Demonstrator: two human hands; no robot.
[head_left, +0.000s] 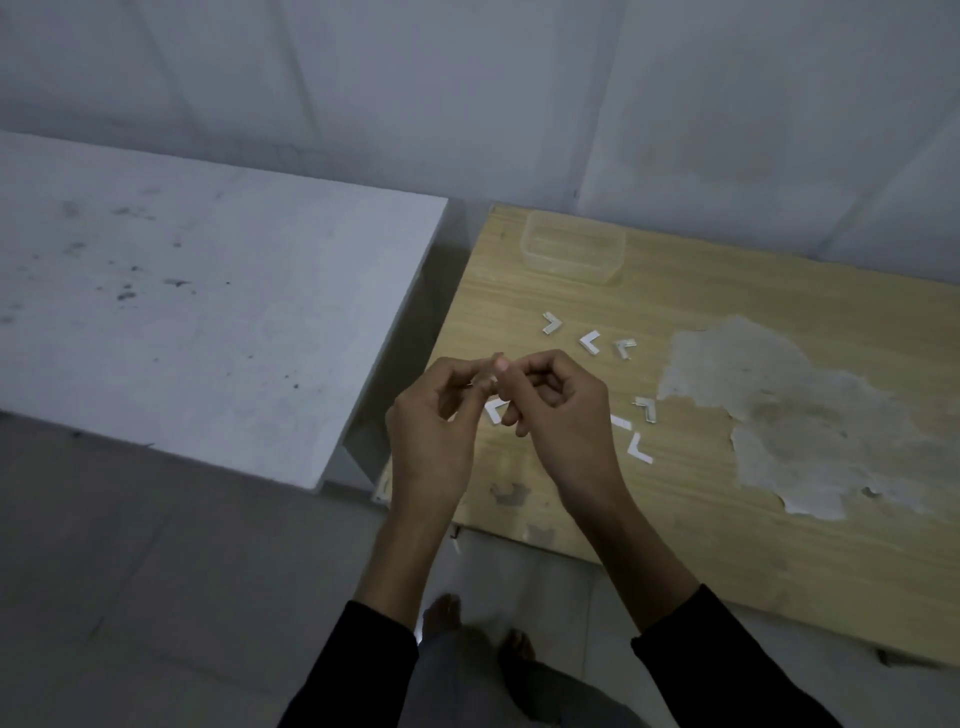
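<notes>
My left hand (434, 421) and my right hand (558, 410) meet above the left part of a wooden table (701, 519). Their fingertips pinch one small pale piece (487, 376) between them; most of it is hidden by the fingers. Several white L-shaped corner pieces lie on the wood: one (550, 322) far back, one (590, 342) and one (623, 347) behind my hands, one (496, 409) just under them, and others (645, 408) (638, 448) to the right.
A clear plastic box (574, 250) stands at the table's far left corner. The table's veneer has peeled off in a large grey patch (789, 415) on the right. A white table (208, 291) stands to the left across a narrow gap. Bare feet (441, 613) show on the floor below.
</notes>
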